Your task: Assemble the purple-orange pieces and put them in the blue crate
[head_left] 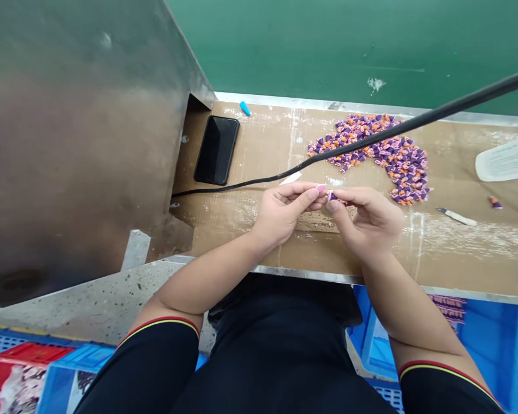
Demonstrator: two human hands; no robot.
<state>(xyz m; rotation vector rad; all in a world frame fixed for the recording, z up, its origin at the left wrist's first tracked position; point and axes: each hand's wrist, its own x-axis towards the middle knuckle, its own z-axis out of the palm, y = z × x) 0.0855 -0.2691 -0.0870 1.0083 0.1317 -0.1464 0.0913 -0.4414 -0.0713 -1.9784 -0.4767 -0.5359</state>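
Left hand (280,213) and right hand (366,221) are both pinching one small purple-and-orange piece (332,196) between thumbs and fingers, holding it just above the cardboard-covered bench (457,259), near the front edge. A heap of similar pieces (397,167) is lying just ahead of the hands, with one loose piece (495,202) sitting off to the right. A black cable (371,138) is crossing above the heap. A white-handled knife (455,216) is resting nearby, and a black smartphone (216,149) is lying face-up at the far left. A white printed sheet (507,160) is lying at the right edge (text too small to read). Below the bench, a blue plastic crate (496,345) is holding a printed pink-and-purple packet (449,307), its lettering unreadable too.
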